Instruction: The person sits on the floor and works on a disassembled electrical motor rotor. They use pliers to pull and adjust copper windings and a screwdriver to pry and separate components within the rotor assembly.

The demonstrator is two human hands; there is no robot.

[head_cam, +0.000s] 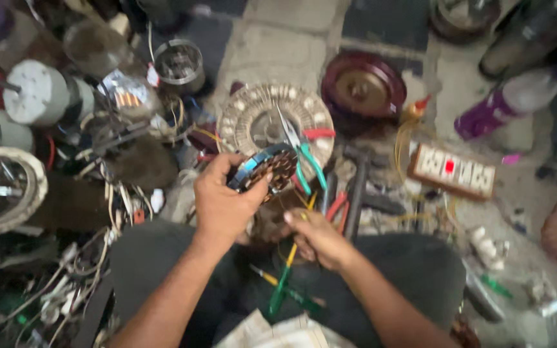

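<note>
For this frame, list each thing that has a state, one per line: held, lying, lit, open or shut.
left hand: gripping the wound stator ring
wound stator ring: held up, tilted
right hand: closed on a yellow-handled tool
yellow-handled tool: held, pointing down
pliers: lying on the round winding plate, handles spread
power strip: red switch lit

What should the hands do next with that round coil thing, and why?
Probably bring the right hand up to the round coil. The left hand holds the coil up by its rim, copper windings facing the person, while the right hand sits lower, apart from it, near the screwdrivers in the lap. That is only a guess.
</note>
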